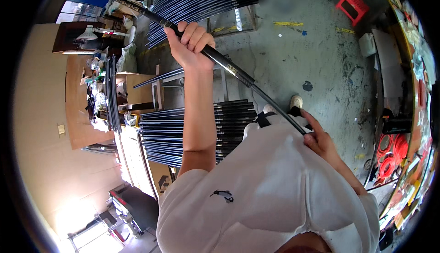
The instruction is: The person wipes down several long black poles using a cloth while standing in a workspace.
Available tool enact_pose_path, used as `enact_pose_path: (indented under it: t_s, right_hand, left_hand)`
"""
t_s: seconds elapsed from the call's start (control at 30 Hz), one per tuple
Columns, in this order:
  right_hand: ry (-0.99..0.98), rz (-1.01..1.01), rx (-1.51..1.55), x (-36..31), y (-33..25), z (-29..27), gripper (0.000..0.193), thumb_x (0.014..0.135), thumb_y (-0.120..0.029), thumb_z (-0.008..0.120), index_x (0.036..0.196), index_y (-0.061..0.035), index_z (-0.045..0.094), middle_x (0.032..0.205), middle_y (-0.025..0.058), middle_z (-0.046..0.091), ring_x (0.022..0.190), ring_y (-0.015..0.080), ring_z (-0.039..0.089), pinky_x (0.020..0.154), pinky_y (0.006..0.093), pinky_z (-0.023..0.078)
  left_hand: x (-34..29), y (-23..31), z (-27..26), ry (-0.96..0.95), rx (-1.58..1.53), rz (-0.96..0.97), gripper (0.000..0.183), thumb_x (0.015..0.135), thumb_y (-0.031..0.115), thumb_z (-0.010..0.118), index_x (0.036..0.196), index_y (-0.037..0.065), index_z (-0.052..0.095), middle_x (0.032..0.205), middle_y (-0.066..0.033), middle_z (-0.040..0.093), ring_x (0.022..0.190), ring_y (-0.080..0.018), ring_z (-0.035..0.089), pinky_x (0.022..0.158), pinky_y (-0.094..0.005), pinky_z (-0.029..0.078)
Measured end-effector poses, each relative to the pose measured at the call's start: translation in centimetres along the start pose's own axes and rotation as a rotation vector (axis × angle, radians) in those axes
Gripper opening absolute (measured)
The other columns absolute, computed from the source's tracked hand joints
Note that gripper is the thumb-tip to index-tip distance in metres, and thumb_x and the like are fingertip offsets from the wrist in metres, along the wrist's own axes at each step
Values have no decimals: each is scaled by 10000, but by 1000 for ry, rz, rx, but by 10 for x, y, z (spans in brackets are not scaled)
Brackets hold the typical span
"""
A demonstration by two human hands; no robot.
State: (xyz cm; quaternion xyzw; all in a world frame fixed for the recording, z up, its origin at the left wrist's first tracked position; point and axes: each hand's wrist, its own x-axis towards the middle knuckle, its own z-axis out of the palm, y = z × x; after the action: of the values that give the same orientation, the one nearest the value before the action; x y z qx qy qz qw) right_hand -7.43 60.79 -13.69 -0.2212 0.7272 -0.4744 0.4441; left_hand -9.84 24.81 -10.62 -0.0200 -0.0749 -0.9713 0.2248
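A long black fishing rod runs slantwise in front of me, from the upper left down to my right side. My left hand is wrapped round its thick part, with knuckles up and the arm stretched forward. Beyond that hand the rod goes on toward the upper left, over the cluttered bench. Close to my white shirt, my right hand is closed on the thinner lower end. Some of its fingers are hidden from view.
Rows of dark rods lie on a far rack and a nearer rack. On the left stands a cluttered bench. A red stool is at the far right. Orange-red coils sit below the loaded shelf on the right.
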Motion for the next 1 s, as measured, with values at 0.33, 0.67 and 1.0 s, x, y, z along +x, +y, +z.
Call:
enact_pose_path:
  t_s: [0.33, 0.67, 1.0]
  right_hand:
    - [19, -96, -126, 19, -12, 10, 545, 928, -136, 433, 1415, -105, 189, 659, 166, 567, 594, 327, 572, 594, 362, 446]
    - [323, -205, -238, 39, -14, 0, 271, 785, -183, 648, 931, 9, 525, 577, 133, 513, 489, 253, 506, 484, 342, 389]
    - [732, -57, -600, -4, 142, -48, 192, 647, -69, 635, 627, 12, 462, 497, 163, 423, 439, 332, 429, 449, 404, 328]
  left_hand:
    - [-39, -53, -16, 74, -36, -33, 399, 906, 512, 434, 738, 151, 448, 535, 79, 288, 398, -42, 215, 344, -195, 191]
    - [-71, -117, -28, 179, 248, -112, 394, 914, 527, 389, 801, 150, 418, 607, 41, 345, 523, -97, 343, 500, -253, 307]
    - [9, -14, -49, 11, 483, 47, 705, 877, 610, 338, 1306, 50, 330, 1294, -153, 419, 1141, -331, 472, 976, -490, 388]
